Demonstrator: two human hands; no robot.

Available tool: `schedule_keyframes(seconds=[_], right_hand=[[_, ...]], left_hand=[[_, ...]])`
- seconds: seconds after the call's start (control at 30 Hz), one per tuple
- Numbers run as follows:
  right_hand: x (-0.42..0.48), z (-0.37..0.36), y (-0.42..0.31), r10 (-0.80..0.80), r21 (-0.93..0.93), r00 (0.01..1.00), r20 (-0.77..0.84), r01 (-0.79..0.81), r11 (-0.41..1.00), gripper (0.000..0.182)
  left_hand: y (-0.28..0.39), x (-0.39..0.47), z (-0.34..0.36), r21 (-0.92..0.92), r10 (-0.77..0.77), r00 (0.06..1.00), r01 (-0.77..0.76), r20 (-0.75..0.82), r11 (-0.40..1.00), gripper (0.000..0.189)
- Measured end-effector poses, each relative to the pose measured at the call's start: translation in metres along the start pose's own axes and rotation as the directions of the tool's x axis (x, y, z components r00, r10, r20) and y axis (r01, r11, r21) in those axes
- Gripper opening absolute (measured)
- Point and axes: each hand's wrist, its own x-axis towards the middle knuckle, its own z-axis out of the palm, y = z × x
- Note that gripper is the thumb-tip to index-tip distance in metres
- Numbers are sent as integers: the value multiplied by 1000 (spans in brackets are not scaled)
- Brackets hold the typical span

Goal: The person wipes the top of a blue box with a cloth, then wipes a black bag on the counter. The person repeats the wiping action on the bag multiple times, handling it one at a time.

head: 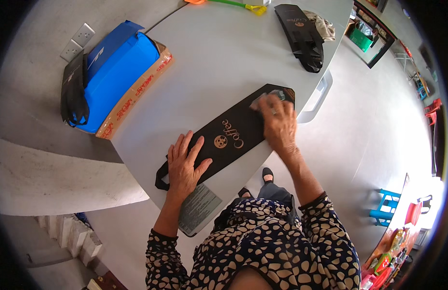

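Note:
A flat black bag with a printed coffee logo (245, 128) lies slantwise on the light grey table (209, 65). My left hand (184, 163) rests on its handle end with the fingers spread and the palm down. At the far right end of the bag, my right hand (280, 121) holds a crumpled, partly clear piece of material (259, 102) against the bag. That hand is slightly blurred, and its fingers hide part of the piece. The black handle loop (161, 178) shows beside my left wrist.
A cardboard box lined in blue (137, 88) stands at the left, with a black bag (74, 90) against it. Another black bag (300, 34) and a beige cloth (321, 24) lie at the upper right. A toy shovel (256, 9) lies at the far edge.

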Motion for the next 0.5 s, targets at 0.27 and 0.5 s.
schedule_keyframes(seconds=[0.27,0.5], right_hand=[[-1,1,14,167,-22,984,-58,-169,985,46],[-23,-12,-12,-93,138,994,50,86,987,45]], left_hand=[[-2,0,5,-7,7,999,-7,-36,1000,58],[26,-14,11,51,-43,997,46,-57,998,60]])
